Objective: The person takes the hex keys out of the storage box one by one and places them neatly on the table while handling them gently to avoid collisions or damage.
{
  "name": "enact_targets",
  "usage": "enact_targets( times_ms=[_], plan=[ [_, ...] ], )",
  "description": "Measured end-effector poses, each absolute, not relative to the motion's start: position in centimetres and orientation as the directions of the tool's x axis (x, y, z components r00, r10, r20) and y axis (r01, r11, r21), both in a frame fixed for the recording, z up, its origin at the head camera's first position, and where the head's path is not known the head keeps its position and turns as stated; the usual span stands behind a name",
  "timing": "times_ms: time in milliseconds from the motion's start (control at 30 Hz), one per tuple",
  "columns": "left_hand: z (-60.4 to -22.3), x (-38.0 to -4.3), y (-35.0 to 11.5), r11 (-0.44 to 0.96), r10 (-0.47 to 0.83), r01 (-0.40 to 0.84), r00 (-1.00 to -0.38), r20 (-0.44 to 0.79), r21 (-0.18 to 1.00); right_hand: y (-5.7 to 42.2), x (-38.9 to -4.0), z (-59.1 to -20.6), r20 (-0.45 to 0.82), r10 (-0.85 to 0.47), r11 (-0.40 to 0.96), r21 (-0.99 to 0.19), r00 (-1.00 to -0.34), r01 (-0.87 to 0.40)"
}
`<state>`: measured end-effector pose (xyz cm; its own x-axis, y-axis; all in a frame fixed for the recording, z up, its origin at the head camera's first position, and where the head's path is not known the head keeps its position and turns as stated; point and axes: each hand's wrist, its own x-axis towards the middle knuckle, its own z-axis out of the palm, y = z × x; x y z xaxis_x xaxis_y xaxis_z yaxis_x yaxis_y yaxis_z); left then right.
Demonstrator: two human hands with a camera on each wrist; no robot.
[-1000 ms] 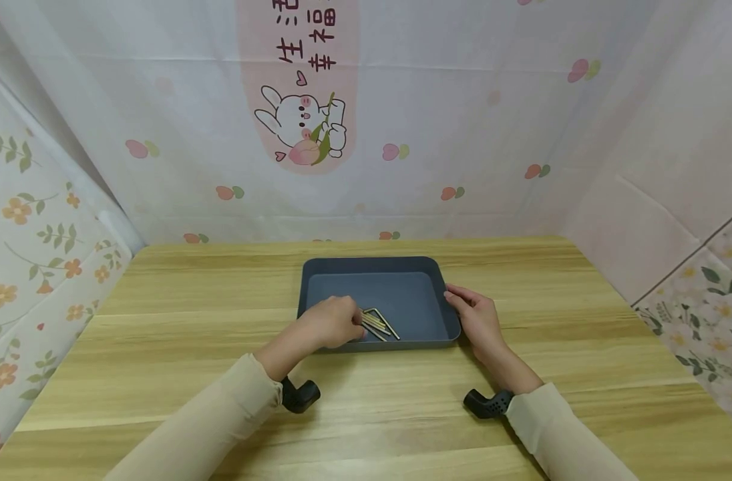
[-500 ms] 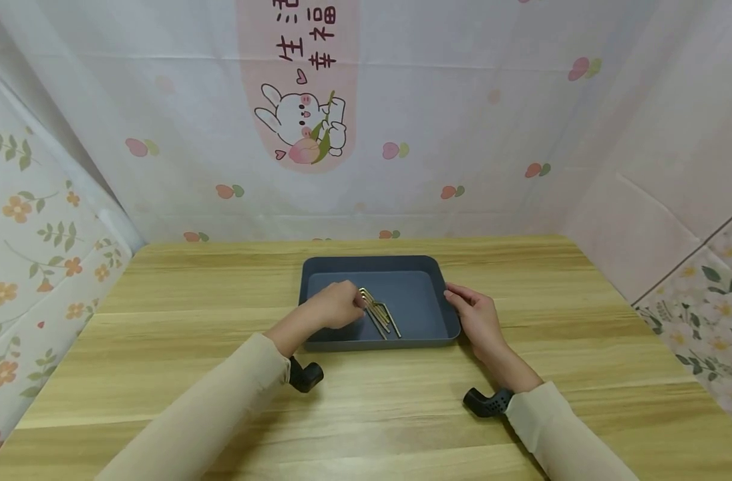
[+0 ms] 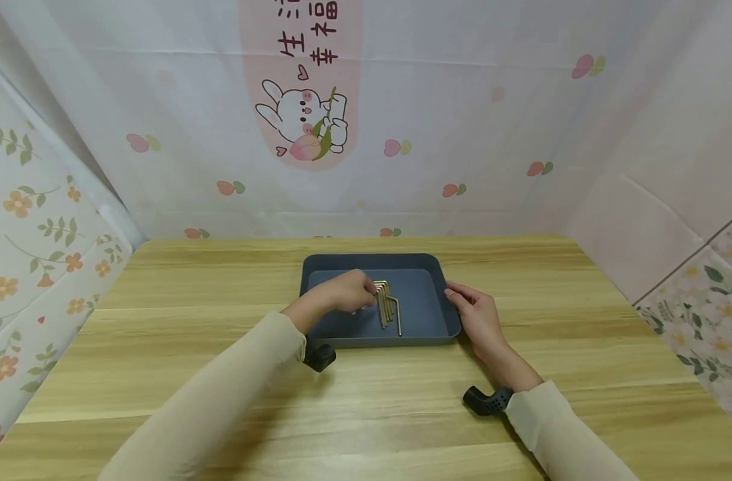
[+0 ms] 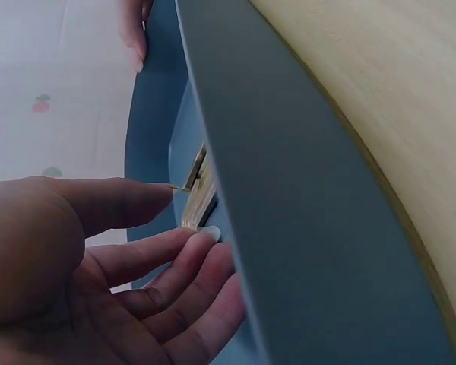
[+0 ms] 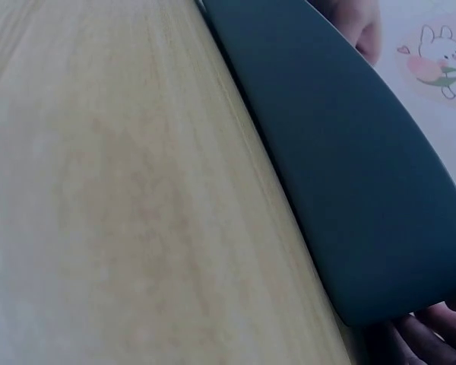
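Note:
A dark blue-grey rectangular tray [image 3: 423, 287] rests on the wooden table. Inside it several gold-coloured L-shaped hex keys [image 3: 384, 308] lie nested side by side, long arms toward the person. One hex key [image 3: 399, 317] sits a little askew at the right of the bunch. My left hand [image 3: 349, 292] reaches over the near rim and pinches the bunch near its bends; in the left wrist view the thumb and index finger flank the keys [image 4: 200, 199]. My right hand [image 3: 479, 319] grips the tray's right side, thumb at the rim, other fingers outside and partly hidden.
The wooden table [image 3: 210, 280] extends around the tray on all sides. Behind it hangs a white printed curtain [image 3: 492, 133] with a rabbit drawing. A black wrist device [image 3: 320, 357] sits at the left cuff, another device [image 3: 487, 402] at the right.
My left hand has moved up and right in the tray, turning the hex keys from a slant to nearly straight and lining up their bends. My right hand stays at the tray's side.

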<state>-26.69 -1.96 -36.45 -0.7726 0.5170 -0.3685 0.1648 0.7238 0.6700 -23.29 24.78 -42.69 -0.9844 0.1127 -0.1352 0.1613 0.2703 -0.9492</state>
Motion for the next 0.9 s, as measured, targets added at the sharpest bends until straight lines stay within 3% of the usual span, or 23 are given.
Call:
enact_targets(
  times_ms=[900],
  plan=[
    [-36.9, -28.5, 0.7, 0.751, 0.380, 0.096, -0.872, -0.310, 0.653, 24.8, -23.3, -42.7, -0.126, 0.116, 0.272, -0.950, -0.985, 0.153]
  ],
)
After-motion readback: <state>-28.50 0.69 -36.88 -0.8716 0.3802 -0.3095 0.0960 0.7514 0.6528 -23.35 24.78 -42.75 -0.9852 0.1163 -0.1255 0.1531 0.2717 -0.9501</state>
